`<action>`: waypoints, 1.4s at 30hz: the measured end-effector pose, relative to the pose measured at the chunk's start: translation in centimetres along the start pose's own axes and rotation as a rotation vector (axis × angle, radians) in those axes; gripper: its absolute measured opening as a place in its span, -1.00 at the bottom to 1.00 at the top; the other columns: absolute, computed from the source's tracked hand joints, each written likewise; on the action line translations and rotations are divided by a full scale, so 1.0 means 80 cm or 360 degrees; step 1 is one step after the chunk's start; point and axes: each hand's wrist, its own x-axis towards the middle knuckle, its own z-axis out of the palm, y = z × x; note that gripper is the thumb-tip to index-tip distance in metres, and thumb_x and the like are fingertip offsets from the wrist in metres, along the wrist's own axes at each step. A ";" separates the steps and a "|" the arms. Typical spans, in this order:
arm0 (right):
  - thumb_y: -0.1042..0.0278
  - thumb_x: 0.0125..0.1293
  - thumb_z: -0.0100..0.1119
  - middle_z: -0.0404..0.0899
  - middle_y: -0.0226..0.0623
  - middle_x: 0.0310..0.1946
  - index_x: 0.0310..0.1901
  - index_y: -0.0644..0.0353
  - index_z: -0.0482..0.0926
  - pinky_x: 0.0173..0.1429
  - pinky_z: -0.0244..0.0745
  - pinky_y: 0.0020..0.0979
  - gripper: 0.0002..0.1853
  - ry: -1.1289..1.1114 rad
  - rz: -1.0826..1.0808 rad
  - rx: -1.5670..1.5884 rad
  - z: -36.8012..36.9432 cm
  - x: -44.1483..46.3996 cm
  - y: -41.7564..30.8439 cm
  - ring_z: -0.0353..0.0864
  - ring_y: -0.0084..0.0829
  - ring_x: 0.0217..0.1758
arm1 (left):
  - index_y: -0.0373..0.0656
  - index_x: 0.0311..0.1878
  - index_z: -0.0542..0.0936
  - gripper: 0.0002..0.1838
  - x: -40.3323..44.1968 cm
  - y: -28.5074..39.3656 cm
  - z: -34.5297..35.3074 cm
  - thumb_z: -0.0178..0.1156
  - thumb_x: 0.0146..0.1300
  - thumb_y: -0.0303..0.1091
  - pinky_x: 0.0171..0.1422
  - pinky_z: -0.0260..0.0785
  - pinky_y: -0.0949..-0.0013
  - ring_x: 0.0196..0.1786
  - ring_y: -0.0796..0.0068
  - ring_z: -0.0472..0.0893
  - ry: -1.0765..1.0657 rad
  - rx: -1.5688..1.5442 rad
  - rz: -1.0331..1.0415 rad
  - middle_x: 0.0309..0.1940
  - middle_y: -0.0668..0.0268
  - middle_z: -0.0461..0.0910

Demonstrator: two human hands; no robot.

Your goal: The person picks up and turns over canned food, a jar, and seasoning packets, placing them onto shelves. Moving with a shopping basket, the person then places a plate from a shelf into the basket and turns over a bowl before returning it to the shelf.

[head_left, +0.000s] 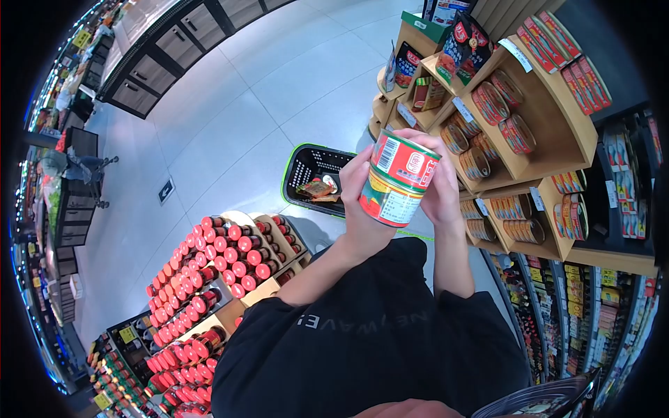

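Note:
Two tin cans, one stacked on the other, are held up in front of my chest between both hands. The red upper can [406, 162] has a green edge and a barcode on its label. Below it, the lower can [390, 200] shows a yellow, green and red label with small print. My left hand [359, 198] wraps round the left side of the stack. On the other side, my right hand [441, 182] grips the cans, its fingers reaching over the top. Beyond my left hand, a black shopping basket [298, 167] with a green rim stands on the floor, holding a few packaged items.
To the right, wooden shelves [512, 177] carry rows of tins. A stepped display of red-lidded jars [223, 244] stands at left. Grey cabinets [178, 45] line the far side of the tiled floor [258, 76]. Packed racks [575, 306] are at lower right.

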 end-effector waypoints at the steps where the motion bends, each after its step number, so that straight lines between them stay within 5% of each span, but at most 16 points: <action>1: -0.13 0.36 0.08 0.23 -0.02 0.31 0.18 0.26 0.35 0.42 0.21 -0.24 -0.39 0.0000 -0.0010 -0.0032 0.002 -0.001 0.001 0.28 -0.28 0.38 | -0.14 0.37 0.02 0.02 0.000 -0.002 0.001 0.53 -0.05 -0.43 0.35 0.20 0.08 0.30 0.10 0.33 0.0002 -0.0001 0.0001 0.27 -0.04 0.21; 7: -0.48 0.14 0.15 -0.01 -0.04 0.44 0.25 0.22 0.26 0.43 0.23 -0.20 -0.07 0.0048 0.0060 -0.0014 0.008 -0.002 0.004 0.21 -0.25 0.44 | -0.06 0.37 0.15 -0.01 0.003 -0.001 0.004 0.50 -0.14 -0.55 0.33 0.25 0.05 0.27 -0.10 0.36 -0.0021 0.0279 0.0186 0.29 -0.12 0.22; 9: -0.53 0.09 0.14 0.00 -0.03 0.45 0.29 0.24 0.23 0.47 0.20 -0.13 0.01 0.0047 0.0121 0.0411 0.011 -0.002 0.005 0.18 -0.20 0.47 | 0.03 0.30 0.31 -0.17 0.004 0.000 0.002 0.46 -0.10 -0.53 0.25 0.26 0.07 0.25 -0.06 0.39 0.0051 0.0247 0.0222 0.27 -0.05 0.27; 11: -0.55 0.08 0.13 0.00 0.00 0.46 0.31 0.20 0.25 0.50 0.15 0.00 0.01 0.0008 0.0126 0.0568 0.000 -0.001 0.020 0.14 -0.08 0.49 | 0.15 0.16 0.48 -0.40 0.009 0.020 -0.007 0.39 0.00 -0.47 0.15 0.24 0.12 0.23 0.01 0.42 -0.0239 0.0749 0.0259 0.26 0.03 0.31; 13: -0.54 0.07 0.15 0.06 -0.01 0.45 0.27 0.07 0.38 0.49 0.13 0.11 -0.08 -0.0108 0.0175 0.1394 -0.004 -0.003 0.040 0.13 0.07 0.48 | 0.31 0.08 0.58 -0.54 0.013 0.035 0.001 0.31 0.10 -0.41 0.09 0.18 0.19 0.22 0.14 0.41 -0.0175 0.0784 0.0249 0.21 0.18 0.35; 14: -0.46 0.15 0.12 0.10 -0.07 0.45 0.23 -0.06 0.47 0.48 0.10 0.21 -0.23 0.0220 0.0342 0.1409 -0.009 -0.012 0.051 0.10 0.19 0.47 | 0.27 0.04 0.60 -0.52 0.013 0.040 0.002 0.37 0.01 -0.44 0.12 0.19 0.19 0.20 0.12 0.40 -0.0198 0.0889 0.0355 0.16 0.18 0.36; 20: -0.22 0.44 -0.15 0.17 -0.05 0.42 0.27 -0.07 0.43 0.47 0.11 0.21 -0.46 -0.0026 0.0265 0.1636 0.013 -0.009 0.034 0.14 0.20 0.44 | 0.32 0.03 0.65 -0.56 0.021 0.055 -0.001 0.41 0.02 -0.27 0.15 0.12 0.15 0.18 0.15 0.37 -0.0408 0.1099 0.0453 0.10 0.27 0.35; 23: -0.19 0.48 -0.25 0.25 0.14 0.33 0.35 0.09 0.28 0.47 0.13 0.19 -0.39 0.0112 0.0571 0.1987 0.001 -0.011 0.040 0.15 0.15 0.45 | 0.32 0.10 0.61 -0.51 0.023 0.065 -0.001 0.39 0.02 -0.23 0.18 0.09 0.12 0.18 0.17 0.37 -0.0546 0.0920 0.0193 0.11 0.27 0.35; 25: -0.16 0.50 -0.27 0.27 0.09 0.33 0.36 0.14 0.26 0.47 0.17 0.11 -0.38 0.0272 0.0488 0.1653 -0.001 -0.014 0.043 0.18 0.06 0.45 | 0.19 0.12 0.60 -0.48 0.021 0.062 0.000 0.40 0.00 -0.23 0.21 0.07 0.12 0.17 0.18 0.38 -0.0538 0.0868 0.0253 0.09 0.25 0.37; 29: -0.13 0.50 -0.24 0.24 -0.10 0.38 0.31 0.03 0.36 0.46 0.20 0.12 -0.46 0.0217 0.0644 0.1870 0.006 -0.014 0.036 0.16 0.07 0.46 | -0.01 0.17 0.54 -0.38 0.018 0.037 -0.010 0.44 -0.06 -0.26 0.18 0.12 0.13 0.16 0.19 0.39 -0.0544 0.0799 0.0331 0.08 0.19 0.39; 31: -0.11 0.49 -0.19 0.20 -0.23 0.42 0.26 -0.04 0.43 0.45 0.22 0.13 -0.51 0.0040 0.0351 0.1763 0.007 -0.020 0.051 0.16 0.06 0.46 | -0.16 0.20 0.44 -0.23 0.016 0.030 -0.011 0.52 -0.16 -0.27 0.17 0.20 0.13 0.15 0.16 0.41 -0.0261 0.0418 0.0300 0.10 0.11 0.39; 33: -0.11 0.48 -0.18 0.14 -0.22 0.44 0.26 -0.09 0.44 0.42 0.21 0.24 -0.53 0.0262 0.0309 0.2077 0.005 -0.025 0.062 0.13 0.07 0.47 | -0.22 0.24 0.34 -0.09 0.016 0.030 -0.007 0.57 -0.23 -0.28 0.23 0.25 0.09 0.19 0.08 0.40 -0.0228 0.0429 0.0218 0.14 0.06 0.38; 36: -0.12 0.47 -0.14 0.04 -0.25 0.48 0.23 -0.14 0.47 0.36 0.19 0.39 -0.55 -0.0109 0.0200 0.2030 0.001 -0.025 0.065 0.08 0.10 0.49 | -0.25 0.32 0.24 0.11 0.021 0.031 0.000 0.64 -0.31 -0.11 0.34 0.09 0.00 0.25 -0.04 0.36 -0.0016 0.0458 0.0074 0.20 0.05 0.38; 42: -0.02 0.43 0.04 0.06 -0.12 0.45 0.22 -0.04 0.44 0.43 0.22 0.23 -0.57 -0.0084 0.0140 0.1982 0.006 -0.024 0.059 0.08 0.10 0.49 | -0.32 0.31 0.28 0.05 0.021 0.032 0.004 0.60 -0.24 -0.11 0.34 0.08 -0.02 0.34 -0.08 0.33 -0.0071 0.0459 0.0023 0.26 -0.02 0.36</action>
